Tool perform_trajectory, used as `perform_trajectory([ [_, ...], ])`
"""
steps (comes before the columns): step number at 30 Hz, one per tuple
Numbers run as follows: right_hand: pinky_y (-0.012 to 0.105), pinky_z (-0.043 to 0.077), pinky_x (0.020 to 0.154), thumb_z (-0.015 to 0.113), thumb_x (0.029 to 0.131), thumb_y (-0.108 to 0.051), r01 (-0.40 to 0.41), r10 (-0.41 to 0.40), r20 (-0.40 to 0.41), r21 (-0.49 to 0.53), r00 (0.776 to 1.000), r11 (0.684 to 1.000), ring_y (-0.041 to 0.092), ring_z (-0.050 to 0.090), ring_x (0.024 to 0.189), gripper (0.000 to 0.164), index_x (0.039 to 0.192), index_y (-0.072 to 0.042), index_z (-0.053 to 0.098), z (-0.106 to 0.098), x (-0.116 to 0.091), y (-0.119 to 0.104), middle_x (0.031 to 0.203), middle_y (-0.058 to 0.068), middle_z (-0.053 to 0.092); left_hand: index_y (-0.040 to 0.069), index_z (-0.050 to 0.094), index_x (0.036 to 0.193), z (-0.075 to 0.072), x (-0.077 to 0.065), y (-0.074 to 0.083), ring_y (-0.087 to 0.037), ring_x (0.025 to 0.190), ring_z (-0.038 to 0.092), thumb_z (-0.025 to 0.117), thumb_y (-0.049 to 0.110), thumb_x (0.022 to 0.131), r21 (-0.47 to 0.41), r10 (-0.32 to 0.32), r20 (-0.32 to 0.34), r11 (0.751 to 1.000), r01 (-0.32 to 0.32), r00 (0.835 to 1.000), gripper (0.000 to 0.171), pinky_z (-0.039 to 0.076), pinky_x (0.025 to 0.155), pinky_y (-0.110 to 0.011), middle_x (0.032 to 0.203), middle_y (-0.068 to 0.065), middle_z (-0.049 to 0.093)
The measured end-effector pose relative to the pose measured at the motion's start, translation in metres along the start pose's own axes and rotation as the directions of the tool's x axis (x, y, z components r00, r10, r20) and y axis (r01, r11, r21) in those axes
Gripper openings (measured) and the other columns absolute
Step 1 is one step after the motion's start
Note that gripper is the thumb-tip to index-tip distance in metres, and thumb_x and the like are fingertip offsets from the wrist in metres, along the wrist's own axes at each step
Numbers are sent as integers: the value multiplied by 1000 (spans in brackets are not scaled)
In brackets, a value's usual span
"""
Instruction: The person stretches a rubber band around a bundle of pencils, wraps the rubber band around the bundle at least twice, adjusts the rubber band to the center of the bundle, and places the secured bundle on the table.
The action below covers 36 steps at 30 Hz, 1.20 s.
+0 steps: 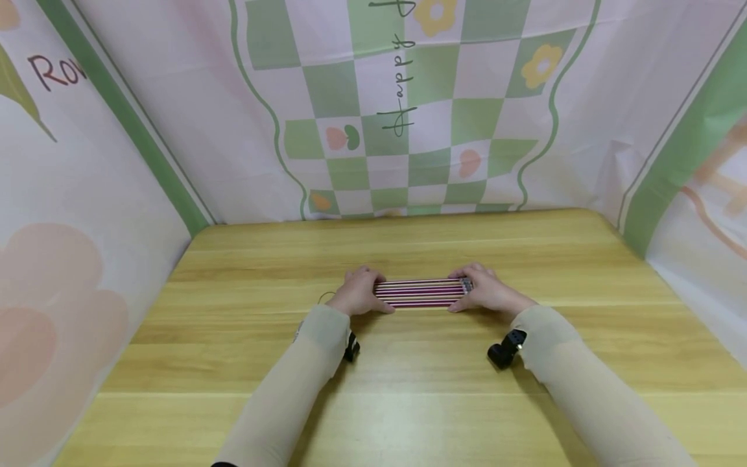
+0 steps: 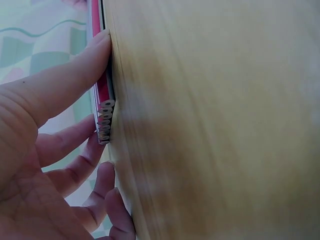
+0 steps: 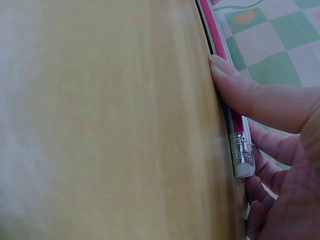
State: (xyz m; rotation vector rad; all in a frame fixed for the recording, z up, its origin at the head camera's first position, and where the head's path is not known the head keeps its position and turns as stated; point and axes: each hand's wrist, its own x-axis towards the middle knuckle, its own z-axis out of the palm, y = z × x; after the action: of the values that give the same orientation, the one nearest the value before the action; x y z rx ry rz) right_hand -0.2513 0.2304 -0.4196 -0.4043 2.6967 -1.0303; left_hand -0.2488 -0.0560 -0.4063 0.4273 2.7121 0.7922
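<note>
Below head-view centre, pencils (image 1: 417,292) lie between the left hand (image 1: 358,293) and right hand (image 1: 489,292), each pinching one end.

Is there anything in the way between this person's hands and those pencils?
Nothing visible is. The left hand holds the pencils near one end, and the right hand holds them near the eraser end, thumbs against the near side.

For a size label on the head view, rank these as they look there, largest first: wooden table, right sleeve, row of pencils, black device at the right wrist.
1. Wooden table
2. Right sleeve, partly helped by nearness to the camera
3. Row of pencils, ends partly covered
4. Black device
</note>
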Motion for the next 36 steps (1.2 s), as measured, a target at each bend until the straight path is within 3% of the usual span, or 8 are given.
perform_trajectory([
  [9, 62, 23, 105, 87, 74, -25, 6, -6, 42, -2, 999, 1000, 44, 31, 122, 65, 126, 1, 58, 1, 1, 0, 133, 26, 47, 6, 59, 131, -2, 0, 0, -28, 124, 45, 83, 32, 81, 27, 15, 29, 1000, -15, 999, 62, 41, 108, -42, 130, -9, 56],
  [24, 54, 28, 99, 86, 75, -23, 29, -28, 40, -10, 999, 1000, 39, 37, 116, 51, 116, -1, 64, -1, -1, -3, 121, 20, 56, 8, 66, 122, -4, 1, -1, -27, 121, 50, 83, 32, 81, 3, 29, 40, 1000, -29, 999, 51, 38, 110, -42, 126, -7, 62],
  [31, 52, 29, 96, 84, 77, -25, 33, -31, 57, -31, 998, 999, 37, 39, 113, 46, 112, -2, 66, -2, 1, -2, 114, 16, 58, 10, 71, 111, -3, 1, -1, -23, 109, 51, 83, 33, 81, 1, 14, 44, 1000, -14, 999, 40, 44, 99, -40, 111, -3, 67],
  [36, 49, 32, 94, 82, 80, -28, 33, -28, 82, -56, 996, 998, 34, 42, 110, 45, 113, -1, 66, -1, 1, -2, 114, 15, 60, 10, 72, 100, -2, 2, -2, -19, 94, 48, 81, 34, 83, 22, 18, 51, 1000, -19, 999, 31, 42, 86, -36, 96, 0, 66],
])
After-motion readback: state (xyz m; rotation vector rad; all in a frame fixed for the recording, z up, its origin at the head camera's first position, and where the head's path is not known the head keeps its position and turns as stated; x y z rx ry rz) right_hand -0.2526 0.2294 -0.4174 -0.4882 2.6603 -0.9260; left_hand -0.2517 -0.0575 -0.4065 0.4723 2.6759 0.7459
